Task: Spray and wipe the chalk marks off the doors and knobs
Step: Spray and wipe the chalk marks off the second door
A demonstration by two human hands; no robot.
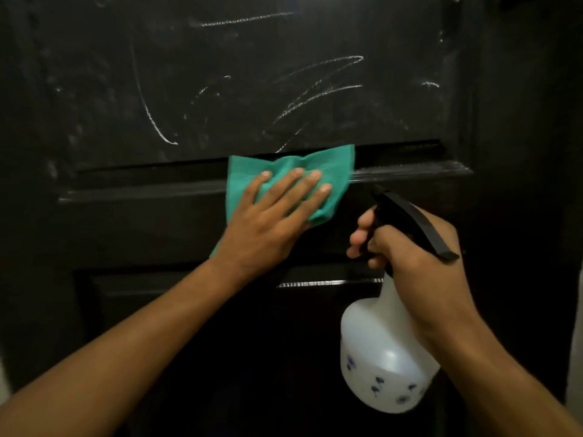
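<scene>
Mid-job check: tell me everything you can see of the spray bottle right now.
The white translucent plastic spray bottle has a rounded body printed with small blue flowers, a narrow neck and a black plastic trigger head. It hangs roughly upright, off any surface, in front of the dark door, nozzle aimed up-left toward it. The right hand grips the neck, fingers curled round the trigger. Its liquid level cannot be told. It sits right of the green cloth, not touching it.
</scene>
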